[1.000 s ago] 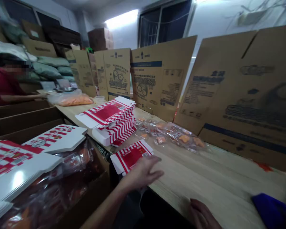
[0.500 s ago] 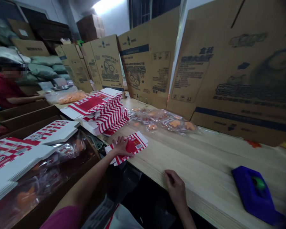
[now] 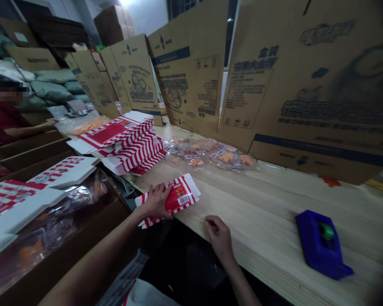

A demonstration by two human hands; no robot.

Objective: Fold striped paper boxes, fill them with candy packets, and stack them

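Presently: flat striped carton (image 3: 180,195) at centre frame, overhanging near edge of worktop (image 3: 274,204), not yet folded up; stack of flats (image 3: 121,140) at upper left untouched. Over carton's left end, left hand (image 3: 156,200) closed, holding it. Just to lower right, apart from carton, right hand (image 3: 218,231) curled, empty, resting on worktop.

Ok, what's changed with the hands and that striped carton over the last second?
The left hand reached forward and took hold of the flat striped carton at the table edge. The right hand moved along the edge towards it, curled, holding nothing. The carton stack and snack bags stayed put.
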